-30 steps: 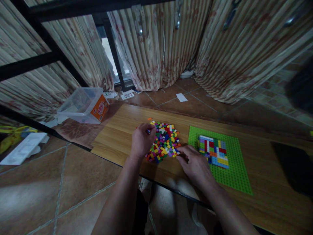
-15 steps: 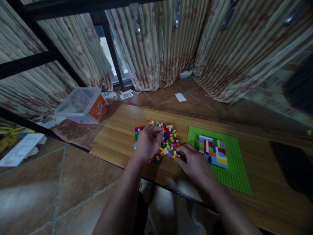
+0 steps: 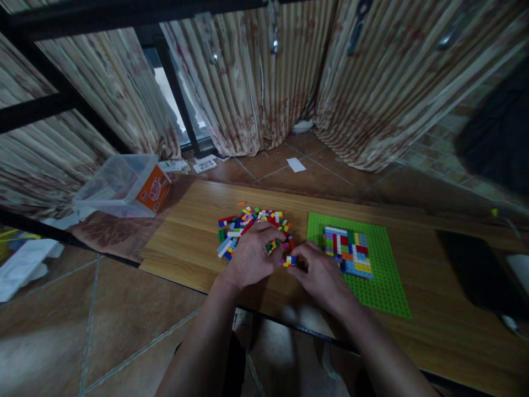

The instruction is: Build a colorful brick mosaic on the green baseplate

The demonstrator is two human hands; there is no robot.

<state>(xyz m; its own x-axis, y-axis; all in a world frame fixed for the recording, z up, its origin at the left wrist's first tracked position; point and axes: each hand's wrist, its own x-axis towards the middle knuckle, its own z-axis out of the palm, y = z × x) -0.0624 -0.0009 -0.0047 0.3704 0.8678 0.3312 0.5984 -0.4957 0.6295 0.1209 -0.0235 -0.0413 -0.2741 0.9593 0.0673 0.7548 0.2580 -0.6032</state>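
Observation:
A heap of small multicoloured toy building bricks lies on the wooden table. My left hand is over the heap with its fingers curled and their tips close together; whether a brick is between them is hidden. Facing it, my right hand pinches a few small bricks, blue, white and yellow, between thumb and fingers at the heap's right edge. Right of that hand, a flat block of joined bricks in many colours sits on a green studded baseplate.
The wooden tabletop runs left to right. A clear plastic box with an orange label stands beyond its left end. At the right lies a dark flat object. Striped curtains hang behind, and a white paper is on the tiled floor.
My left hand has moved down and right over the heap, closer to my right hand. Small bricks now show at my right fingertips. The whole view has shifted slightly.

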